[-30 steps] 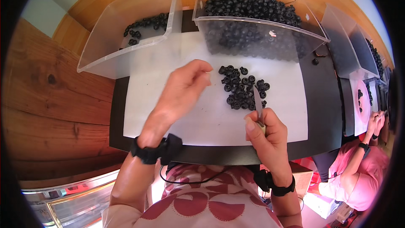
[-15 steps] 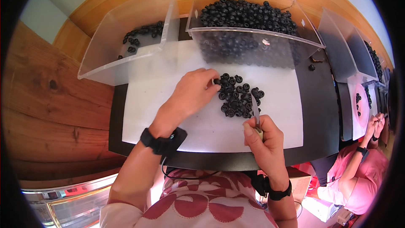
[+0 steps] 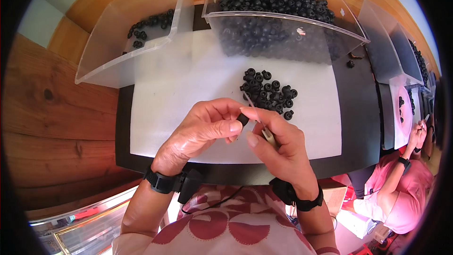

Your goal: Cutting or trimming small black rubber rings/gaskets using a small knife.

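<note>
Left hand has pulled back from the pile of black rubber parts mid-mat, now pinching one black part at the mat's near edge; right hand closed on a thin metal pick, tip meeting that part. Picking done, working it.

Small black part mostly hidden btw left hand fingertips. Thin tool handle buried in right hand palm; tip type too small to tell.

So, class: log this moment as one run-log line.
left hand: pinching small black rubber ring | right hand: holding thin metal blade | pile of rings: on white mat
</note>
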Motion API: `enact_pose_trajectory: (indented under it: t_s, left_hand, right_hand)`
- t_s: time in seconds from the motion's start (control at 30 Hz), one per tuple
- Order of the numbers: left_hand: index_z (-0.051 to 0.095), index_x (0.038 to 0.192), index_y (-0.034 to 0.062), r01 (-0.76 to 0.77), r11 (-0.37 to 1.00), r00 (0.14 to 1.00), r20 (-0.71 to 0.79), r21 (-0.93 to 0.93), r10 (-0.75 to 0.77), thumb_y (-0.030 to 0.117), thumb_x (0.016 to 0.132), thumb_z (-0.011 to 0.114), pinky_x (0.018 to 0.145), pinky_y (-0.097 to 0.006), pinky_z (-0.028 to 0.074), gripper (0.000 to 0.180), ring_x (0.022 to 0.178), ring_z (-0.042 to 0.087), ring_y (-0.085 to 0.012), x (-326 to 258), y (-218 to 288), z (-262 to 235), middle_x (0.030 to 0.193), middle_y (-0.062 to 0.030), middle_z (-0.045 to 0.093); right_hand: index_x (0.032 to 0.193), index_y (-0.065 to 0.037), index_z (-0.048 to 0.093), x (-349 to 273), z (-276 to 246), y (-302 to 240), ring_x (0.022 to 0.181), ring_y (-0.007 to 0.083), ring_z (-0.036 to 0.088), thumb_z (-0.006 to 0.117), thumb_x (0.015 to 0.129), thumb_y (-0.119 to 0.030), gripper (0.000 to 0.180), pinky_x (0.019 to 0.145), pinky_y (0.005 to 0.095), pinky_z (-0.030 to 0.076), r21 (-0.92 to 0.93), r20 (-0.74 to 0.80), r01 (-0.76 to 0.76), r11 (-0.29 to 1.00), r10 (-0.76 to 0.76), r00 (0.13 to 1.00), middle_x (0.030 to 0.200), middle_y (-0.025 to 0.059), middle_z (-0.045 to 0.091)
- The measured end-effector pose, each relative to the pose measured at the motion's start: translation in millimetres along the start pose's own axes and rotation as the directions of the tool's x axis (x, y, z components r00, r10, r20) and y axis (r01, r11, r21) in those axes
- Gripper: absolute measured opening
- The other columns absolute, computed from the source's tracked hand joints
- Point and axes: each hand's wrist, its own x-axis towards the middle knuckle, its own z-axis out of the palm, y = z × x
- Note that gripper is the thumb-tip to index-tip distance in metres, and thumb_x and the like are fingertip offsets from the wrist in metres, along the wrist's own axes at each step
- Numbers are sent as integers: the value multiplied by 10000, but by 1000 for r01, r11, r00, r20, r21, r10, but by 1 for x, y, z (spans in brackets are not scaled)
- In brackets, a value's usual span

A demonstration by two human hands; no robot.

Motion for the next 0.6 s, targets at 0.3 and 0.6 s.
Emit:
enact_pose_trajectory:
  t_s: [0.3,0.6]
  left_hand:
    - [669,1166,-20,-28,978,1000,1,-206,29,259,902,783,687,-256,516,401,795,641,-125,-3,-13,2,1015,-96,701]
    - [628,1268,-35,2,937,1000,16,-348,3,183,1003,659,743,-282,518,344,849,629,-122,-4,-28,-14,1087,-78,692]
  right_hand:
    - [1228,-10,629,0,5,0,725,58,526,648,941,4,288,658,216,443,46,-20,-54,997,55,998,881,11,648]
    - [1165,5,624,7,19,13,846,75,649,624,980,2,185,754,233,511,41,-57,-24,999,26,998,924,35,684]
